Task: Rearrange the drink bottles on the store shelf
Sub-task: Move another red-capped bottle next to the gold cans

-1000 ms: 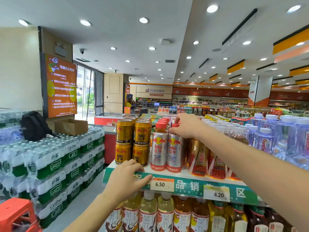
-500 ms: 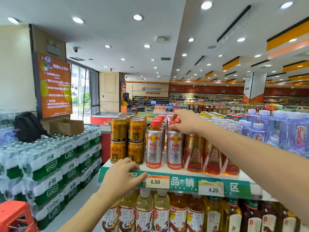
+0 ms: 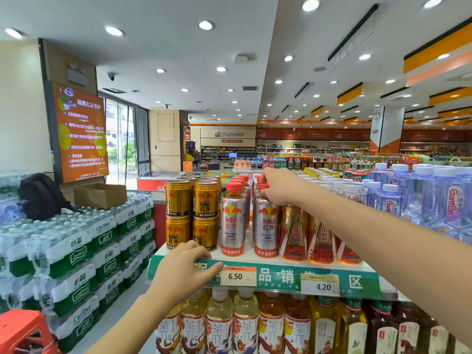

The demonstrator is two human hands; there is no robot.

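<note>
Barely shifted: right hand (image 3: 279, 186), pinching red cap (image 3: 263, 187) of silver bottle (image 3: 266, 226); left hand (image 3: 184, 272), below-left, gripping shelf edge (image 3: 281, 275).

Shrink-wrapped water packs (image 3: 76, 251) are stacked at left. A black backpack (image 3: 40, 195) and an open cardboard box (image 3: 99, 195) rest on top of them. An orange poster (image 3: 81, 134) hangs on the wall above. A red stool (image 3: 23, 330) stands bottom left. Recessed downlights (image 3: 206, 25) dot the ceiling.
</note>
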